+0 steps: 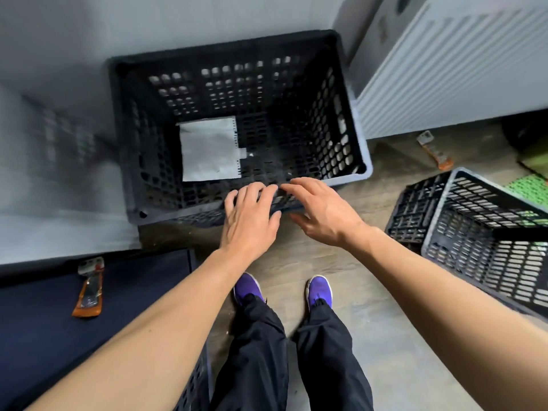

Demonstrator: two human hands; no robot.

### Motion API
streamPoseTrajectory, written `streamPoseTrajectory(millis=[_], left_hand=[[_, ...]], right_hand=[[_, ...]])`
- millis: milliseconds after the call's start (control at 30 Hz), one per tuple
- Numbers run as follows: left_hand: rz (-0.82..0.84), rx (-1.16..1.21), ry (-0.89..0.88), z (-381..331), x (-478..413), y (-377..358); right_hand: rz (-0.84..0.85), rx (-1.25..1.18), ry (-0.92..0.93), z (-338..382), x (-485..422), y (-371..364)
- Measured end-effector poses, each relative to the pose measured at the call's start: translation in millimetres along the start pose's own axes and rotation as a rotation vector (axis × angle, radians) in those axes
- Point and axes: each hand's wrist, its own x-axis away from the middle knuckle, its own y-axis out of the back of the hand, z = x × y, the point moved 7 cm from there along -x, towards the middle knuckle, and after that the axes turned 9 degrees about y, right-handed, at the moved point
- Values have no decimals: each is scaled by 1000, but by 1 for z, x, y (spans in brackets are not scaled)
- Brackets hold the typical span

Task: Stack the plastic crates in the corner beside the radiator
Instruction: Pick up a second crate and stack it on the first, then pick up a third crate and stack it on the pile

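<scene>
Head view, looking down at a corner of the room. A black perforated plastic crate [237,120] stands upright and open-topped in the corner, its far side close to the grey wall [148,22] and its right side just beside the white ribbed radiator [450,75]. A white sheet of paper [209,148] lies flat on the crate's floor.

Both hands meet at the middle of the crate's near rim. The left hand [250,216] lies palm down, its fingers [261,192] spread and resting on the rim, not curled around it. The right hand [321,207] is likewise unclenched, fingers extended toward the rim and thumb hanging below; whether it touches the plastic cannot be told.

A second black crate [489,241] lies tilted on the wood-look floor [355,277] at right, well apart from the first, with a flat black lattice piece [415,209] against its left side. A dark blue surface [89,321] at lower left carries an orange-edged tool [89,289]; a similar tool [436,149] lies on the floor below the radiator. The person's purple shoes [318,292] stand between the arms.
</scene>
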Motion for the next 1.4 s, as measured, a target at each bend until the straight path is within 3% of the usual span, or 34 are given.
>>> streamPoseTrajectory(millis=[200, 500, 1033, 1400], left_hand=[[-27, -65, -150, -68, 9, -9], [301, -185, -296, -176, 58, -95], [544, -299, -370, -477, 150, -256], [620, -490, -505, -522, 127, -349]], right_hand=[[-114, -17, -217, -48, 77, 23], [9, -80, -526, -155, 241, 1], [118, -277, -773, -331, 536, -18], [57, -394, -870, -397, 579, -66]])
